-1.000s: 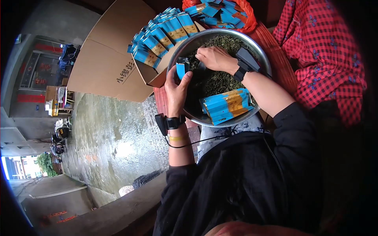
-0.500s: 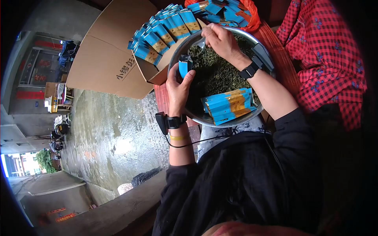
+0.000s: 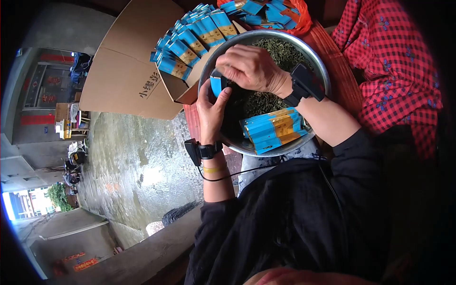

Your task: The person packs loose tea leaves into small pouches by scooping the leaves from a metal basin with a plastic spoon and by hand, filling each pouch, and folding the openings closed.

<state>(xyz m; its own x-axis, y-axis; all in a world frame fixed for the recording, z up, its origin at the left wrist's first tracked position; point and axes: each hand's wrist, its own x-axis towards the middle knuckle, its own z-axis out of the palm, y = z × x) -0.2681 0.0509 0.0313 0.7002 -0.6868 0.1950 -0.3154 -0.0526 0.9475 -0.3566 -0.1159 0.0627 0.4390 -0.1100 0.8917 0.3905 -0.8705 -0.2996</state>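
My left hand (image 3: 211, 107) holds an opened blue tea packet (image 3: 216, 85) upright between thumb and fingers, over the left rim of a metal basin (image 3: 325, 71). Directly above the packet's mouth is my right hand (image 3: 249, 69), palm turned down and fingers closed. The spoon it gripped a moment before is hidden behind the hand. Dry, dark green tea leaves (image 3: 280, 50) fill the basin. On its near side lies a stack of flat blue and gold packets (image 3: 275, 130).
Beside the basin, a cardboard box (image 3: 123, 66) holds rows of blue packets (image 3: 190, 42). A red plastic bag (image 3: 302, 16) with more packets sits behind. Red checked cloth (image 3: 384, 71) hangs at the right. A black cable (image 3: 242, 172) runs from my left wrist.
My right hand has swung left and toward me, from the basin's far rim to above the opened packet, and turned over. The left hand keeps its grip on the packet.
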